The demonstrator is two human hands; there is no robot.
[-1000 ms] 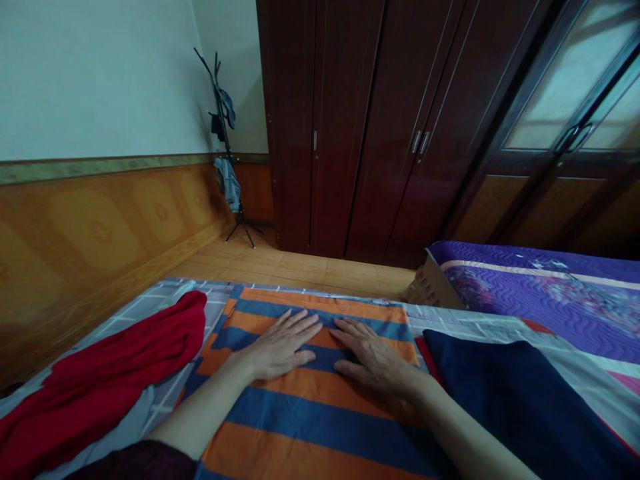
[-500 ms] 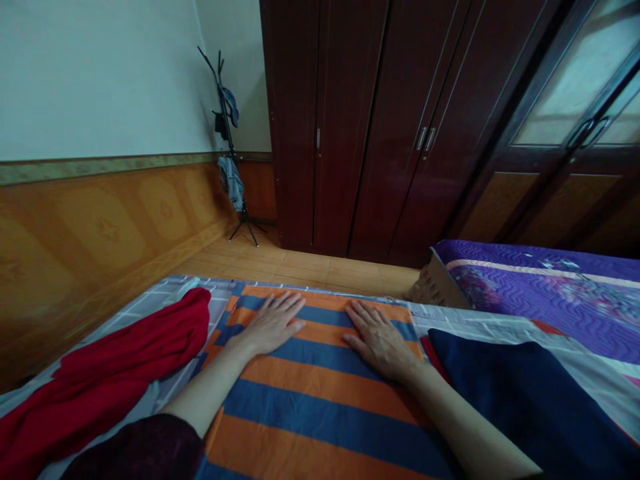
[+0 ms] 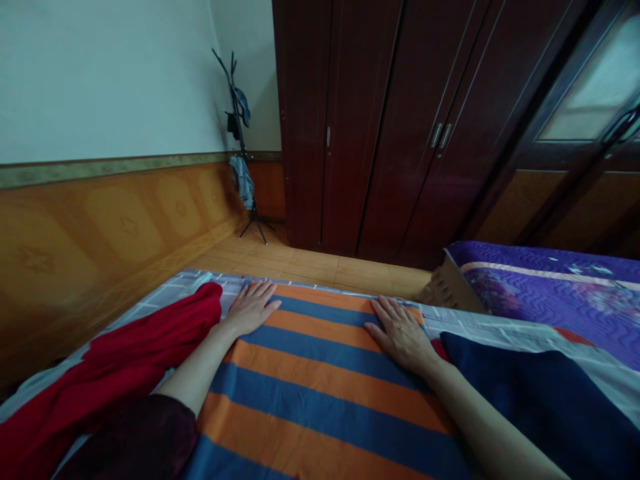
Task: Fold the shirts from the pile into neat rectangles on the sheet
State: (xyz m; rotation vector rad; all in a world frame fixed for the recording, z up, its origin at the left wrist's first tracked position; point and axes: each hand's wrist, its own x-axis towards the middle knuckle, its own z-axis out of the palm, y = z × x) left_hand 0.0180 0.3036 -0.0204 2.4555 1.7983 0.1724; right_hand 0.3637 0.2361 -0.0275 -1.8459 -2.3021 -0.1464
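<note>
An orange and blue striped cloth (image 3: 320,373) is spread flat in front of me, its near part running out of the bottom of the view. My left hand (image 3: 251,309) lies flat on its far left corner, fingers stretched out. Across from it, my right hand (image 3: 401,335) rests palm down near the far right corner with the fingers spread. Neither hand grips anything. Left of the striped cloth lies a crumpled red garment (image 3: 155,343), close to my left forearm. A dark blue folded cloth (image 3: 530,387) is to the right, next to my right forearm.
Everything lies on a grey-white patterned sheet (image 3: 485,325). Beyond its far edge is a tiled floor (image 3: 320,265), then a dark red wardrobe (image 3: 345,133). A coat rack (image 3: 243,147) stands in the corner. At right is a purple quilted bedcover (image 3: 545,280).
My hands have slid apart over the striped cloth, the left one out to its left edge, the right one toward its right edge. The view has turned slightly left.
</note>
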